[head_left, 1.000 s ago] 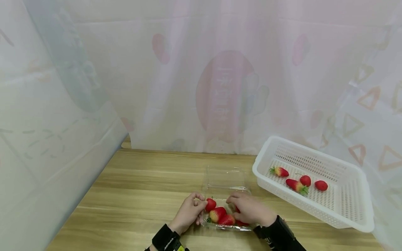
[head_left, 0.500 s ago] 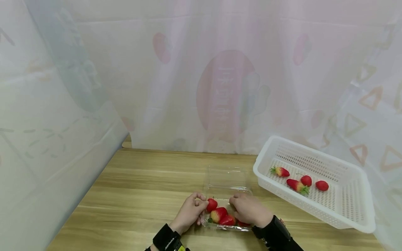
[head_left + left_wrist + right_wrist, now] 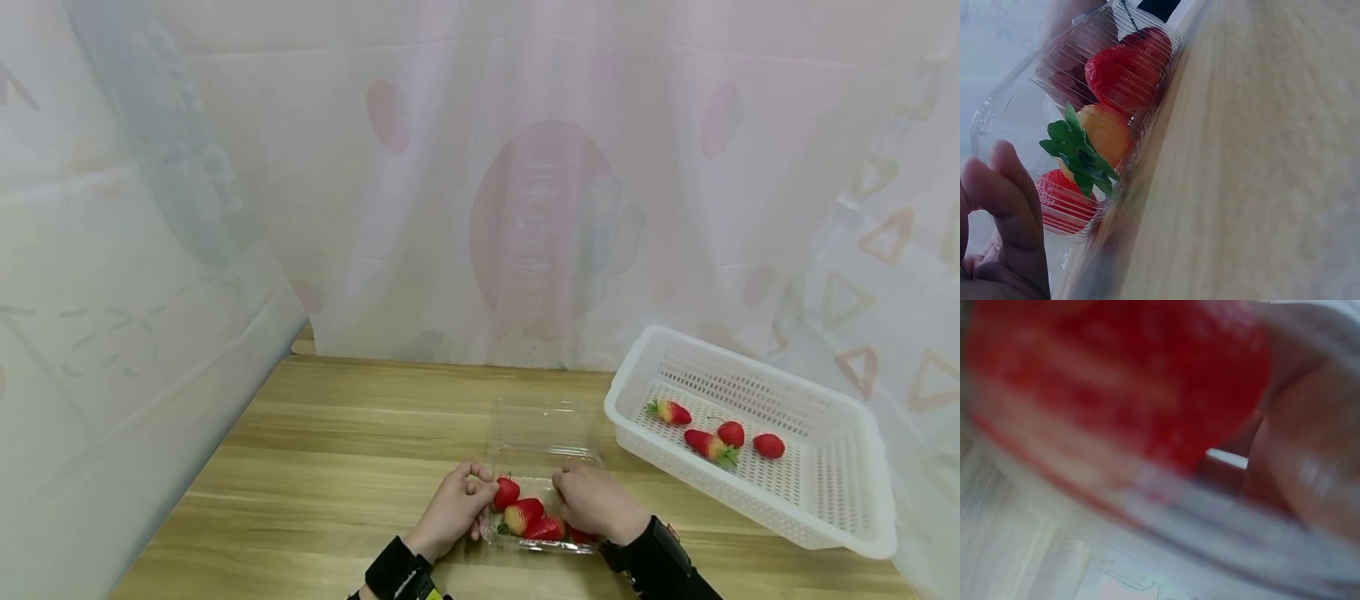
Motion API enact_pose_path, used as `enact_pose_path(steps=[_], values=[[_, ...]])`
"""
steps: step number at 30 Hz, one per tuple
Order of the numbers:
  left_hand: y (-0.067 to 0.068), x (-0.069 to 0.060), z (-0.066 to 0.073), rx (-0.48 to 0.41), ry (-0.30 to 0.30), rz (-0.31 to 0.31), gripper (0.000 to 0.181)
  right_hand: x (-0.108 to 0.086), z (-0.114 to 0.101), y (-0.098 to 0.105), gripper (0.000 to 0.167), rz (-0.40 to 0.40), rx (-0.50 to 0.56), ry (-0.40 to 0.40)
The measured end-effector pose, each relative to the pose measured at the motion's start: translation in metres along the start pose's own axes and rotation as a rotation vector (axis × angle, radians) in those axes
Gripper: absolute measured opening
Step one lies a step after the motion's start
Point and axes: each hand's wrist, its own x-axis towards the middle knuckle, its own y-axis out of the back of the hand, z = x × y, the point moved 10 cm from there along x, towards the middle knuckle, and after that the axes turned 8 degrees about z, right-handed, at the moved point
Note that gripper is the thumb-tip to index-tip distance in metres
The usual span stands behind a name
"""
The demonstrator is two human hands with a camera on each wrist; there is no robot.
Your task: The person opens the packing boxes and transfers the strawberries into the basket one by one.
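A clear plastic box point(image 3: 525, 543) with its lid point(image 3: 546, 423) tipped back stands on the table and contains several strawberries. My left hand point(image 3: 452, 508) pinches the box's left rim, beside an upright strawberry point(image 3: 506, 493). Two more strawberries, a pale-shouldered one point(image 3: 522, 515) and a red one point(image 3: 546, 527), lie in the middle. Over the box's right side, my right hand point(image 3: 597, 500) reaches in with bent fingers; its fingertips are hidden. A strawberry point(image 3: 1122, 375) fills the blurred right wrist view behind the clear wall, close to the hand. A leafy strawberry point(image 3: 1107, 134) shows in the left wrist view.
A white perforated basket point(image 3: 840, 392) stands to the right, with several strawberries on its floor, among them one at the left point(image 3: 673, 412) and one at the right point(image 3: 768, 445). Wood-grain table point(image 3: 315, 467) lies to the left. Printed curtains point(image 3: 420, 208) hang behind.
My right hand has shifted slightly right, its fingers drawing in, and the strawberry seen between fingers and thumb is now hidden. My left hand stays at the box's left rim.
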Motion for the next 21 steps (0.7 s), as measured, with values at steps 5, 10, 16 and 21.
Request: enact_pose_path(steps=[5,10,16,21], values=[[-0.0002,-0.0004,0.0001,-0.001,0.000,-0.003,0.021,0.0004,-0.0006,-0.0003,0.009,0.003,0.013,0.010],[0.0000,-0.0002,-0.0002,-0.002,-0.001,0.001,0.021,0.0011,-0.0033,0.0001,0.008,0.005,0.010,0.021],[-0.0003,0.0006,-0.0011,0.000,-0.003,-0.003,0.022,0.0014,-0.0037,0.0000,0.008,0.005,0.035,0.019],[0.0001,0.0007,-0.0012,0.001,-0.006,-0.003,0.021,0.0005,-0.0028,-0.0001,0.011,0.009,0.054,0.026]])
